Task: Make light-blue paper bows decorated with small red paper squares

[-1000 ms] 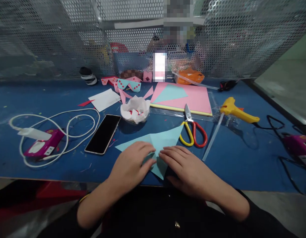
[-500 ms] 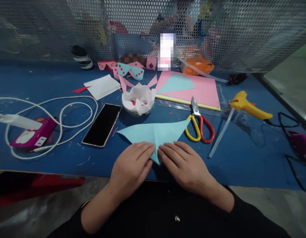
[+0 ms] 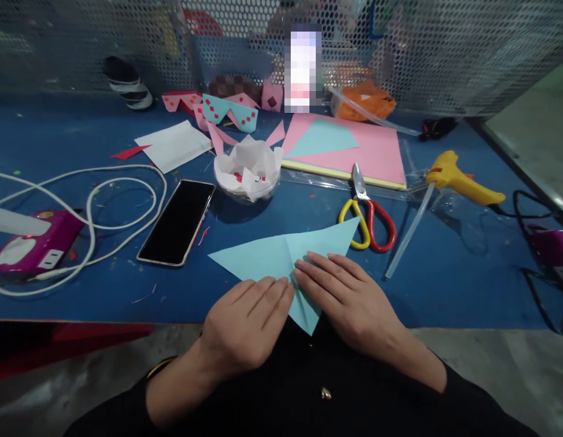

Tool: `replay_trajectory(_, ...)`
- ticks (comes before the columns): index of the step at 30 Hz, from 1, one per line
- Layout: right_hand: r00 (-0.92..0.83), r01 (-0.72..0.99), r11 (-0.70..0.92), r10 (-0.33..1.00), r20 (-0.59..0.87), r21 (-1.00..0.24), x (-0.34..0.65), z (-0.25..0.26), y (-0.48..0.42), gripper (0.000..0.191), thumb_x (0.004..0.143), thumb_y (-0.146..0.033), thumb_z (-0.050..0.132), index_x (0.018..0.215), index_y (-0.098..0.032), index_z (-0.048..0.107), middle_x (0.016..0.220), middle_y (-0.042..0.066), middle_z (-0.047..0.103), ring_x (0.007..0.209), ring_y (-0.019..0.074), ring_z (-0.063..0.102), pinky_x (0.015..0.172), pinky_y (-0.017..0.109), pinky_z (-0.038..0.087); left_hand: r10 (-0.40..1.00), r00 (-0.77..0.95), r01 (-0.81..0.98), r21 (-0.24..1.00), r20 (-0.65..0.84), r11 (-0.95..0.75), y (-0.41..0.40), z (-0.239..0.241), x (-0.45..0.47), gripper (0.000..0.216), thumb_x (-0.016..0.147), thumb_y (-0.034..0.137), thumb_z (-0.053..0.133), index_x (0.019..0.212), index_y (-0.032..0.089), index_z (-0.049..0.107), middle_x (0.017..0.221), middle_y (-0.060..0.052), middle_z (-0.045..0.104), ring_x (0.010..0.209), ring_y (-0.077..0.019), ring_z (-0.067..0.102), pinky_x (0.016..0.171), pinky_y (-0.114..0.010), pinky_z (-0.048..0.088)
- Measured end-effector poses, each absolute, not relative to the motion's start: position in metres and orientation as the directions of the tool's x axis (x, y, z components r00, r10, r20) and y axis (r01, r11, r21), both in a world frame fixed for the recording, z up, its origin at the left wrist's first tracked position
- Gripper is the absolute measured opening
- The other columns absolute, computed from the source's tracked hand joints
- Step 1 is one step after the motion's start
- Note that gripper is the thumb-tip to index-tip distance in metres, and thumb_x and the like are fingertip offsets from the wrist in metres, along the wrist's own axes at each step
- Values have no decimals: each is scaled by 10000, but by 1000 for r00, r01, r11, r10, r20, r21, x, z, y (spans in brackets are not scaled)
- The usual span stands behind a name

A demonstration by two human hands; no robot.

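A light-blue sheet of paper (image 3: 258,258) with a crease down its middle lies at the table's near side, its lower corner pointing over the edge toward my body. My left hand (image 3: 249,315) is closed on the paper's lower left side, fingertips by the crease and thumb hidden. Stretched out flat, the fingers of my right hand (image 3: 347,291) press on the paper just right of the crease. Scissors (image 3: 361,188) with one yellow and one red handle lie beyond the paper's right tip, blades pointing away.
A dark phone (image 3: 177,223) and purple power strip (image 3: 47,240) with white cable lie left. Behind are a paper-lined bowl (image 3: 248,191), cut-out paper masks (image 3: 233,113) and a pink paper stack (image 3: 376,145). A yellow glue gun (image 3: 466,182) with glue stick lies right, before a perforated screen (image 3: 245,21).
The paper has turned slightly, its right tip now higher and its lower corner further toward my body. Both hands have shifted a little on it, and the camera view has tilted down.
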State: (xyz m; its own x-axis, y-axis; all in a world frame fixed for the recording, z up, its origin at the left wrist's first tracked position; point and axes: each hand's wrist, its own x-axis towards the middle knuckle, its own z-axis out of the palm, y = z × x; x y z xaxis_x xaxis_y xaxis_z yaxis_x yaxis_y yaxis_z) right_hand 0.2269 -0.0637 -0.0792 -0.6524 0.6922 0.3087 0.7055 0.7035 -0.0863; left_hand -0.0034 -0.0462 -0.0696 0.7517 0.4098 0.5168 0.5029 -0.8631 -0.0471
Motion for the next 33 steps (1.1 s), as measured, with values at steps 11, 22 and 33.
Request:
replay_trajectory(11, -400, 738, 546, 827, 395, -396, 227, -78, -67, 274, 961, -91, 483, 1105, -193, 694, 1096, 54, 772, 1093, 226, 691, 841, 394, 557, 594, 641, 558, 237, 486, -795, -43, -74, -11, 164, 931, 121, 603, 1045, 123, 722, 1014, -72, 792, 941, -230, 715, 805, -361, 571)
replay_trajectory(22, -124, 798, 237, 964, 234, -554, 219, -75, -59, 270, 965, -262, 546, 1211, -164, 595, 838, 59, 701, 807, 204, 675, 689, 330, 550, 878, 405, 670, 570, 256, -476, -31, -71, -6, 182, 938, 275, 614, 780, 207, 672, 846, -12, 677, 818, -171, 624, 707, -308, 469)
replay_trajectory(33, -123, 821, 234, 963, 239, -521, 220, -76, -55, 354, 948, -288, 590, 1283, -194, 530, 817, 34, 683, 761, 203, 655, 689, 332, 553, 906, 366, 644, 646, 210, -410, -27, -70, 0, 143, 901, 275, 665, 774, 222, 624, 831, 16, 657, 800, -157, 608, 700, -300, 446)
